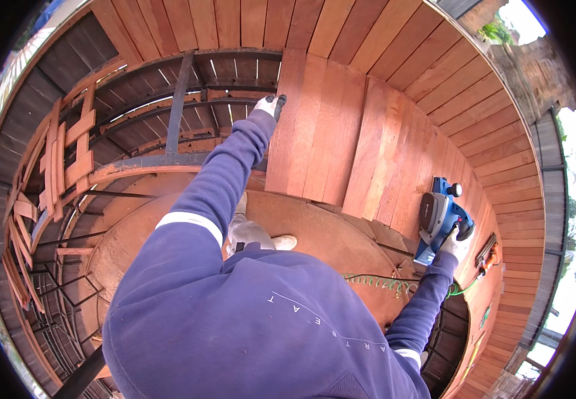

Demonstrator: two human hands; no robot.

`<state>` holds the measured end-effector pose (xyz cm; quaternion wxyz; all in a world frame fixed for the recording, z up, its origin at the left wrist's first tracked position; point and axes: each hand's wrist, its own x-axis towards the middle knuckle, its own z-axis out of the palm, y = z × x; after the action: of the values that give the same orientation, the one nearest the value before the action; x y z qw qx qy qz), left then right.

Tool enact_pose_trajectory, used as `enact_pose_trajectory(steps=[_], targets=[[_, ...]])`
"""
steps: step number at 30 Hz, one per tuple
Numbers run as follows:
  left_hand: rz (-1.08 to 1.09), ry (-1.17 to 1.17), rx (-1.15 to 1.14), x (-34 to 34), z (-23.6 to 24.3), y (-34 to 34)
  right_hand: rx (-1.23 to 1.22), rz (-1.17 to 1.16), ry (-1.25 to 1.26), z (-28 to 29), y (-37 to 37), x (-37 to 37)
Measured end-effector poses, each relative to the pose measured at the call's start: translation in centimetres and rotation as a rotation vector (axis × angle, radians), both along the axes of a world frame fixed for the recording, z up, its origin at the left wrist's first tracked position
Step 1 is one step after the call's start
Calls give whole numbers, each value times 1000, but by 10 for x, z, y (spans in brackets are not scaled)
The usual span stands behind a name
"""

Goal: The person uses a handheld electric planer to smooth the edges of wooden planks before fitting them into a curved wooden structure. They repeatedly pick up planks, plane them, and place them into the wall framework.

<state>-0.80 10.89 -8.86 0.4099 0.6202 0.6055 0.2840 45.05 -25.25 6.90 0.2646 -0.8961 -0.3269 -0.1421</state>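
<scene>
A: Start with your right hand (459, 241). What is it on?

B: The planer (437, 214). Your gloved fingers are closed around its dark rear handle, so that grip is firm on the tool.

A: Where does the planer sit for you?

B: Out to your right, over the reddish boards (321, 130). Its dark side cover is turned toward you, and its round front knob is at the far end. Whether its base touches the wood, you cannot tell from this angle.

A: And your left hand (271, 106)?

B: It is stretched out ahead of you, in a white glove with dark fingertips, at the left edge of those same boards. The fingers are bent, but it cannot be told whether they grip that edge or only rest by it.

A: What is around that hand?

B: Just left of it you have the dark frame (179, 110), with gaps between its bars. Farther left, loose strips (78, 156) of wood lie across one another in a heap.

A: Near your right arm?

B: An orange-handled tool (488, 258) lies beyond your right hand, with a green hose (454, 291) running from it. Green coils of hose also show left of your forearm, above the brown floor (125, 229).
</scene>
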Motion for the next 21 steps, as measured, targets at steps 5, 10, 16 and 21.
enact_pose_trajectory(steps=[5, 10, 16, 21], targets=[[61, -94, -20, 1, 19, -11, -34, -45, -64, -5, -4, 6], [14, -114, -18, -13, -6, -2, 13, 41, -87, -12, -4, 14], [59, -190, -21, -3, -12, -3, -87, -61, -33, -4, 1, 3], [101, -319, -176, 2, -5, -3, -124, -64, -91, -3, -1, 4]])
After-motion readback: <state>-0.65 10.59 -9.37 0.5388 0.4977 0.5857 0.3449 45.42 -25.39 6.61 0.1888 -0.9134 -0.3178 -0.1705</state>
